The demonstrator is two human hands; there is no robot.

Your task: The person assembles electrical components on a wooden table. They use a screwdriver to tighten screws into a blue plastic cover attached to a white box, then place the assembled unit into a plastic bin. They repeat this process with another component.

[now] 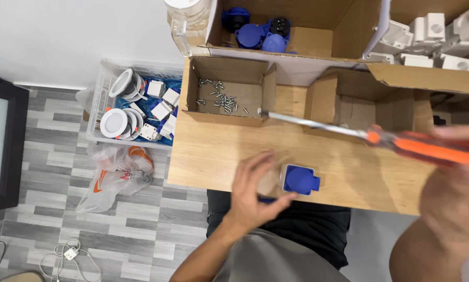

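Observation:
My right hand [456,193] grips an orange-handled screwdriver [396,142]; its long metal shaft points left, with the tip over the edge of a small cardboard box of screws [221,96]. My left hand [252,190] rests on the wooden table [213,156], fingers spread. Its fingertips touch a blue socket cover [300,180] lying near the table's front edge.
An empty cardboard box [360,107] sits right of the screw box. Behind, a larger box holds blue socket parts [258,31]; white plastic parts [433,36] lie at the back right. On the floor stand a white crate of round lamps [127,107] and a plastic bag [117,175].

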